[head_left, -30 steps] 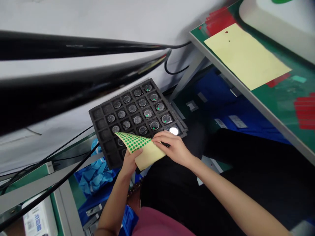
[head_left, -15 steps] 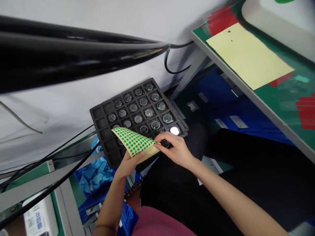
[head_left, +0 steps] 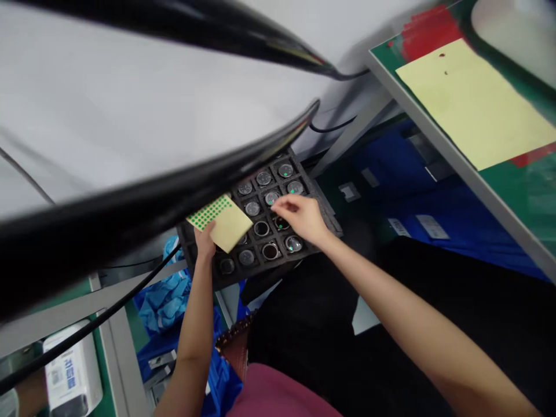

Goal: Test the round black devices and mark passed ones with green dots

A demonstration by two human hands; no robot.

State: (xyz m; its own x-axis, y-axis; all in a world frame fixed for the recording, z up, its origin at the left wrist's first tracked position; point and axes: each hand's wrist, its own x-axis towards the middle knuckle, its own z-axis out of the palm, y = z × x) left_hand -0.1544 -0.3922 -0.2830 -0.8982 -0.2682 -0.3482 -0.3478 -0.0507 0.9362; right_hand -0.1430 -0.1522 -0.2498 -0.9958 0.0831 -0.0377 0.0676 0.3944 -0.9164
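My left hand (head_left: pixel 205 240) is closed on a pale yellow sheet of green dot stickers (head_left: pixel 212 213), thumb on top; part of the sheet is bare. Beneath it lies a black foam tray (head_left: pixel 256 267) with square compartments holding round watch heads (head_left: pixel 270 251). Several watch heads in the right-hand columns carry a small green dot, such as the watch head (head_left: pixel 285 169) near the far right corner. Over the tray's right side, my right hand (head_left: pixel 302 217) is closed in a pinch just above a watch head. Whatever its fingertips hold is too small to make out.
Blurred black bars (head_left: pixel 174 191) cross the view close up and hide the tray's far left part. At right, a green-topped table (head_left: pixel 499 179) bears a yellow sheet (head_left: pixel 473 104) and red strips (head_left: pixel 430 32). Crumpled blue material (head_left: pixel 163 304) lies lower left.
My right hand has left the sticker sheet's edge and moved up over the watch heads. The sheet in my left hand has shifted up and left and lies flatter. The view has shifted.
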